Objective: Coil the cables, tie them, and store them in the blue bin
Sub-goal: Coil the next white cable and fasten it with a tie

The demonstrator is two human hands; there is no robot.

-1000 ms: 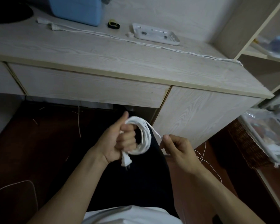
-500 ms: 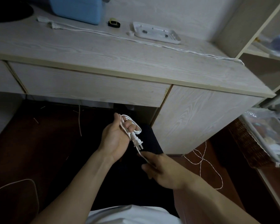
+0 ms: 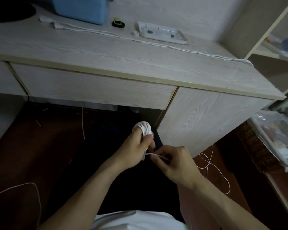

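Note:
My left hand (image 3: 133, 150) grips a small coil of white cable (image 3: 144, 128) below the desk front, its loops showing above my fingers. A strand of the same cable runs from the coil to my right hand (image 3: 176, 161), which pinches it just to the right. The slack of the white cable (image 3: 213, 170) lies in loops on the floor at the right. A second white cable (image 3: 156, 43) stretches across the desk top and drops over its right edge. The blue bin (image 3: 81, 9) stands at the desk's back left.
A white tray (image 3: 163, 33) and a black-and-yellow band (image 3: 118, 24) sit at the back of the wooden desk (image 3: 106, 63). A shelf unit (image 3: 273, 52) and a clear box (image 3: 276, 138) stand at the right. Another cable loop (image 3: 35, 193) lies on the floor at the left.
My left hand turned the coil so its loops point up. My right hand moved up close to it and now pinches the strand by the coil. The plug is no longer visible.

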